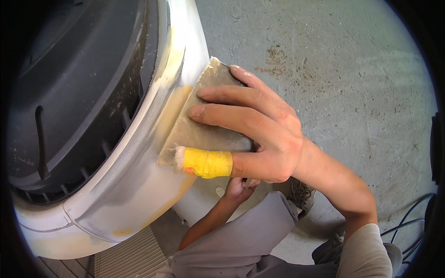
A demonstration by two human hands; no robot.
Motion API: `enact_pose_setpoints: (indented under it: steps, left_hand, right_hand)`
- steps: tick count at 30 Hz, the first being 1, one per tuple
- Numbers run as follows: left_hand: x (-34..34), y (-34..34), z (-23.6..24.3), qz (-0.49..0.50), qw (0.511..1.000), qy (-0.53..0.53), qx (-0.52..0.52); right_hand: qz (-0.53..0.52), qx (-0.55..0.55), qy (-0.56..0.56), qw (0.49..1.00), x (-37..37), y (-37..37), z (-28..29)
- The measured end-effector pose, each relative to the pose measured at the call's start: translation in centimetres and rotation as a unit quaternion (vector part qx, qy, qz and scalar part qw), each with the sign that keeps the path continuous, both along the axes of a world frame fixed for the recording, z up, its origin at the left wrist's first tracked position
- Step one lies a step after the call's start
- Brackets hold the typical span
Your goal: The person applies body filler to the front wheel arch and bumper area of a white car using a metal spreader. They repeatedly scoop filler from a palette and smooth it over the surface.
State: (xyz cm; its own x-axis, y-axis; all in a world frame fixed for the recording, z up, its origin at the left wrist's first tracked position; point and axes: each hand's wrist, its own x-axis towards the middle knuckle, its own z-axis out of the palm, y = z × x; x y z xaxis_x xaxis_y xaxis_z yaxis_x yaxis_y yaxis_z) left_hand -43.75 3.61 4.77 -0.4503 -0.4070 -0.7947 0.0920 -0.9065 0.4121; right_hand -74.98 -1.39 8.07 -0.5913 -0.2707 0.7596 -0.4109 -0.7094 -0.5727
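Right hand (273, 125), grip splayed, holds the grey-brown pad (211, 132) flat against the curved white panel (143, 199), presumably spreading pressure. Left hand (236, 189), beside the panel, is partly hidden; grip undeterminable.

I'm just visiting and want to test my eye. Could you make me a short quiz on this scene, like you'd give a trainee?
1. Which hand has its fingers spread over the grey-brown sheet?
2. True or false: the wrap on that same hand is blue.
3. The pale curved panel borders a large part on its left. What colour is that part?
A) Black
B) Red
C) Green

Key:
1. The right hand; the left hand is lower down, beyond it.
2. False; it is yellow.
3. A.
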Motion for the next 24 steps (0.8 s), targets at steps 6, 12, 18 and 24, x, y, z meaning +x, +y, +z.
enact_pose_setpoints:
  steps: [6,12,18,24]
  left_hand:
    - [1.4,0.3,0.3,-0.002,0.999,-0.035,-0.013]
    - [0.7,0.7,0.1,0.005,0.998,-0.062,-0.032]
    - [-1.8,0.3,0.9,-0.003,0.995,-0.083,-0.051]
    - [-1.8,1.6,0.8,0.008,0.985,-0.141,-0.095]
  right_hand:
    - [-0.008,-0.004,-0.039,0.999,2.3,-1.4,0.8]
    - [0.002,0.015,-0.095,0.995,6.3,0.5,0.5]
    - [0.031,0.046,-0.055,0.997,4.6,2.3,-0.1]
    - [-0.015,-0.005,-0.038,0.999,1.2,0.7,1.3]
